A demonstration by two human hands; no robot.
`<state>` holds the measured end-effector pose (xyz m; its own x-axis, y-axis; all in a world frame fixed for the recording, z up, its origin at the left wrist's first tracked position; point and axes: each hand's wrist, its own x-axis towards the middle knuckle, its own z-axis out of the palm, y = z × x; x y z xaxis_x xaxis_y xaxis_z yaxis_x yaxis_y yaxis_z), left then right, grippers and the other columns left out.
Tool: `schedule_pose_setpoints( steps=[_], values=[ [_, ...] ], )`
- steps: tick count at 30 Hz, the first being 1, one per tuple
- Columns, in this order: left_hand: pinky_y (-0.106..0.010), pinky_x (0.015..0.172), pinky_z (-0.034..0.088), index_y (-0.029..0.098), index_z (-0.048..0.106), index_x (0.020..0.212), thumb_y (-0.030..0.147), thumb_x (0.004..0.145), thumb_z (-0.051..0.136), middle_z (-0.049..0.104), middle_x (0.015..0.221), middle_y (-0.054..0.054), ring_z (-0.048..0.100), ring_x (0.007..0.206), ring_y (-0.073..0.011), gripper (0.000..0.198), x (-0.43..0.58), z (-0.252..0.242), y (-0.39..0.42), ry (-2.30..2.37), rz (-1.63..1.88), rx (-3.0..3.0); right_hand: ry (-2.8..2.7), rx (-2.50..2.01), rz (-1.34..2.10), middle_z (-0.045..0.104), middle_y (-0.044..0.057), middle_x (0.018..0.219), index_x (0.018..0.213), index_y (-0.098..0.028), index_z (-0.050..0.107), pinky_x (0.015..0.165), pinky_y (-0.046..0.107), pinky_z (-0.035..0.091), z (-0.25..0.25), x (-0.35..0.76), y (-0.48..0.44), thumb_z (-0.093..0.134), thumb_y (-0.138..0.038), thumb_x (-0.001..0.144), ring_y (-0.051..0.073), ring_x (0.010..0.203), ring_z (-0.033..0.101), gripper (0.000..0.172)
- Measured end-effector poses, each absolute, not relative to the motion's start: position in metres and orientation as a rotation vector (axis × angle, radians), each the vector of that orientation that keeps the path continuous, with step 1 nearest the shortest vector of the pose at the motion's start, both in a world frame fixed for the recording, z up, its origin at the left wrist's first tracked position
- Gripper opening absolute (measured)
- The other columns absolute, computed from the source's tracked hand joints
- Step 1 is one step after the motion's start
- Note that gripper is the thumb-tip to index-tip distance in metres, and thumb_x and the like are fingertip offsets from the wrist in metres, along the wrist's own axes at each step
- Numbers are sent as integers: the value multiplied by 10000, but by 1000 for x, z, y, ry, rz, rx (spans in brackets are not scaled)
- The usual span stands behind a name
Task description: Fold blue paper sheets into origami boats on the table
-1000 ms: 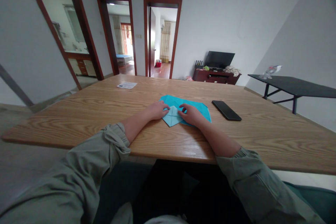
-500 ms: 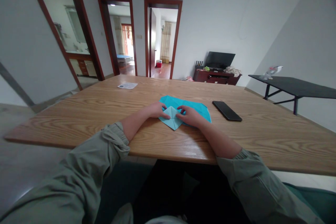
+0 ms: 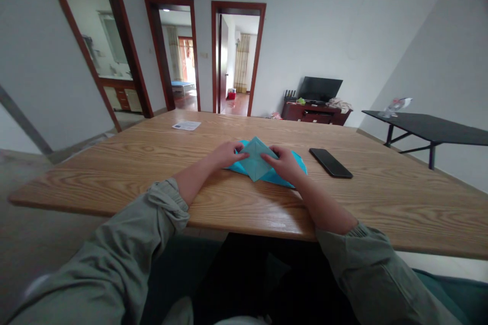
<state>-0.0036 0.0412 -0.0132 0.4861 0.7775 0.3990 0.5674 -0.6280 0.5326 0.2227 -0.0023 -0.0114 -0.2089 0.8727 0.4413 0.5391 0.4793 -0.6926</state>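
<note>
From my remote seat I see the left hand (image 3: 230, 155) pinching the left corner of a pale-blue, diamond-shaped piece of folded paper (image 3: 255, 162), thumb and fingers closed on it; the right hand (image 3: 285, 162) grips its right corner likewise. I have it over bright-blue paper (image 3: 281, 177) on the wood-grain table (image 3: 152, 177), left of a black rectangular phone (image 3: 330, 163). Far left, a white printed card (image 3: 186, 125) carries print too small for me to read.

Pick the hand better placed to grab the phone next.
Right, likely: the right hand is nearer the phone; the left hand is across the folded paper. Both hold that paper, though.
</note>
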Motion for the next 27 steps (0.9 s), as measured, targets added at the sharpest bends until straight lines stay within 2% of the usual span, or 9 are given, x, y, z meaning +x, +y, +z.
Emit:
schedule_pose_setpoints(
  steps=[4,6,9,13,16,19,24,27],
  values=[
    [-266,677,428,183,613,1069,401,788,629,623,916,-38,552,741,-146,357,2,-7,33,1317,1347,2361,-1704,-1188,357,647,2,740,853,-204,661,599,269,420,-8,223,0,571,-465,788,167,676,559,284],
    [-279,714,446,176,608,1062,392,807,611,624,910,-50,563,767,-155,333,10,-3,26,1368,1511,2290,-1620,-1239,199,649,18,744,862,-192,659,616,286,422,-8,224,1,549,-440,807,176,673,562,276],
    [-276,708,468,167,633,976,458,846,560,649,851,-53,592,762,-158,328,29,-1,15,1159,1396,2154,-1579,-1245,-54,654,53,833,893,-185,646,705,318,439,-6,221,-1,505,-387,850,198,757,579,250],
    [-255,694,489,164,536,1208,460,850,561,654,1066,-93,626,834,-161,465,61,-4,9,774,1249,1873,-1767,-1237,-188,636,101,957,981,-188,631,812,348,448,-6,207,-7,489,-286,864,227,882,577,209],
    [-249,724,483,132,592,1077,404,881,509,664,979,-75,609,845,-162,345,71,-6,16,821,1332,1763,-1948,-1198,-255,622,133,1095,1115,-178,610,920,404,419,-8,198,-13,545,-292,840,274,1031,547,304],
    [-237,757,470,124,617,925,317,889,463,663,903,-55,591,854,-157,249,63,-8,32,1016,1400,1696,-2105,-1109,-256,593,112,1235,1226,-205,585,1001,445,378,-10,196,-18,561,-368,853,285,1135,512,408],
    [-238,749,485,136,617,973,255,828,505,676,930,-46,607,830,-148,218,36,-15,58,1087,1343,1568,-2179,-985,-141,581,70,1301,1176,-239,645,1040,402,394,-11,204,-21,430,-290,935,222,1204,513,327],
    [-265,702,510,152,623,1002,258,803,517,676,905,-44,614,749,-145,249,25,-16,65,1104,1300,1421,-2127,-922,-191,459,71,1435,1252,-227,597,1084,420,365,-12,209,-18,469,-230,901,229,1337,391,374]
  ],
)
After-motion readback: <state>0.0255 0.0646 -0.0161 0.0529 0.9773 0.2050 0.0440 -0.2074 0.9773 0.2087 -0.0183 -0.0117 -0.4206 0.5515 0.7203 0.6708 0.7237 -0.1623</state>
